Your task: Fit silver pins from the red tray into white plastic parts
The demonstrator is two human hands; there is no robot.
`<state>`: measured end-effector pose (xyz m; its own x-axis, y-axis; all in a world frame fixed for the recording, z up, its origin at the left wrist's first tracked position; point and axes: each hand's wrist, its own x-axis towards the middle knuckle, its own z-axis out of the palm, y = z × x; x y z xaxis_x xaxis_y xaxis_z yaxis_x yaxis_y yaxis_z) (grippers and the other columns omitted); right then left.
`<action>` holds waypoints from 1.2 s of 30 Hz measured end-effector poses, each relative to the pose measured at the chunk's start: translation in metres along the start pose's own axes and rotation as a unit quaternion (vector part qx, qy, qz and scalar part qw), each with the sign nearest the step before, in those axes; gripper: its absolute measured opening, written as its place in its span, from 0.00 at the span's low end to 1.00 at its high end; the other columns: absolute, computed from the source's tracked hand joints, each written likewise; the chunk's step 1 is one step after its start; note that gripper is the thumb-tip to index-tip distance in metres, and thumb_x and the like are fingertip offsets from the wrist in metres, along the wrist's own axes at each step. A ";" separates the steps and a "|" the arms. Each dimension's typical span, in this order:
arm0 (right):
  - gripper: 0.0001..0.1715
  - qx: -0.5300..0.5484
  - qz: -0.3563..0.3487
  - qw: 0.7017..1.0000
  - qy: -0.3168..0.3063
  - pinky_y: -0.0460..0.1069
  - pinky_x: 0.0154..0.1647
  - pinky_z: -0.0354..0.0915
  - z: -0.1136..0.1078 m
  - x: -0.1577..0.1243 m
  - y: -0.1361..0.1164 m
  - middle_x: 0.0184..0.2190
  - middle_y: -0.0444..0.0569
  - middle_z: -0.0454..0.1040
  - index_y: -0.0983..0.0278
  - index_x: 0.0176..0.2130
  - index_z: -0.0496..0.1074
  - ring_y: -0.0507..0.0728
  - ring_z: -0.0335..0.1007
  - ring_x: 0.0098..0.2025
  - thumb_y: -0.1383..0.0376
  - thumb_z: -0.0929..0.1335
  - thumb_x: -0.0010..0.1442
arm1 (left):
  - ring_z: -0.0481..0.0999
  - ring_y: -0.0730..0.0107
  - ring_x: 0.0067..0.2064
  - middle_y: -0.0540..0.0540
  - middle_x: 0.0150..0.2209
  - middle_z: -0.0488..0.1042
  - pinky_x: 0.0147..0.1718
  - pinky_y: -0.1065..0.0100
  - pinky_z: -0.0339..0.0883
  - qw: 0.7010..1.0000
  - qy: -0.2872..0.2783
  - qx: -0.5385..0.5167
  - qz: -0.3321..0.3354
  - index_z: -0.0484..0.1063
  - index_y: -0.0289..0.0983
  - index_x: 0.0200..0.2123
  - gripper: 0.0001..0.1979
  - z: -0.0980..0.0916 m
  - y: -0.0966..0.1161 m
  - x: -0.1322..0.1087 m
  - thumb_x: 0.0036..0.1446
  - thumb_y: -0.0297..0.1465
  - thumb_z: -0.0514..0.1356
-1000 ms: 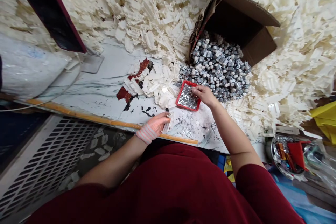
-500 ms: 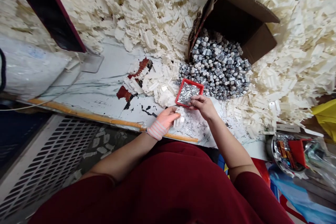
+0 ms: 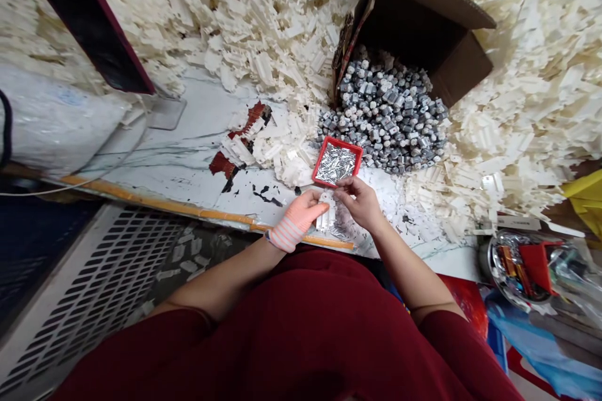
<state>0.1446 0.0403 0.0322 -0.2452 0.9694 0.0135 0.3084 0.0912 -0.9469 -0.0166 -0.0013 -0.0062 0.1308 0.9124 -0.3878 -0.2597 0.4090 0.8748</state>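
Note:
My left hand [image 3: 298,218], in an orange striped glove, grips a white plastic part [image 3: 326,215] near the table's front edge. Bare and pinched together, the fingers of my right hand [image 3: 360,200] are close to the upper right of that part. Whatever sits between those fingertips is too small to make out. Just behind both hands stands a small red tray [image 3: 314,169] filled with thin silver metal pins [image 3: 335,163]. More loose pins lie on the table below the white part.
A tipped cardboard box [image 3: 463,69] spills many small grey motors [image 3: 390,113] behind the tray. Heaps of cream plastic parts [image 3: 277,19] cover the back and right. A phone [image 3: 94,31] on a stand is at left; a metal bowl [image 3: 493,263] of odds and ends sits at right.
My right hand has moved from over the red tray down and toward the white part. My left hand keeps its hold and has shifted slightly right.

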 end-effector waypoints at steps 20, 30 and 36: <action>0.17 0.130 0.076 0.989 0.014 0.48 0.32 0.66 -0.003 -0.006 0.013 0.29 0.42 0.71 0.61 0.39 0.67 0.51 0.66 0.29 0.58 0.72 0.51 | 0.68 0.74 0.22 0.54 0.21 0.69 0.22 0.72 0.62 0.998 0.013 -0.046 -0.027 0.67 0.37 0.34 0.14 -0.003 0.014 -0.006 0.44 0.33 0.65; 0.10 -0.300 -0.002 0.910 -0.286 0.48 0.37 0.62 0.059 -0.001 0.014 0.35 0.45 0.78 0.59 0.37 0.74 0.56 0.72 0.37 0.72 0.68 0.53 | 0.69 0.74 0.24 0.54 0.22 0.70 0.28 0.71 0.63 0.989 0.135 -0.049 0.020 0.68 0.35 0.32 0.15 -0.071 0.022 -0.024 0.42 0.34 0.67; 0.11 -0.342 -0.038 0.907 -0.244 0.49 0.40 0.65 0.062 0.018 0.017 0.39 0.47 0.80 0.58 0.39 0.77 0.58 0.74 0.41 0.69 0.68 0.56 | 0.69 0.74 0.27 0.53 0.24 0.70 0.29 0.72 0.62 0.987 0.148 -0.043 0.037 0.69 0.36 0.33 0.12 -0.087 0.019 -0.035 0.46 0.34 0.65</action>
<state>0.0889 0.0448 -0.0032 -0.6166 0.7525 -0.2314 0.7298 0.4360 -0.5266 -0.1097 -0.0240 -0.0012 -0.1733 0.8989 -0.4024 -0.3399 0.3289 0.8811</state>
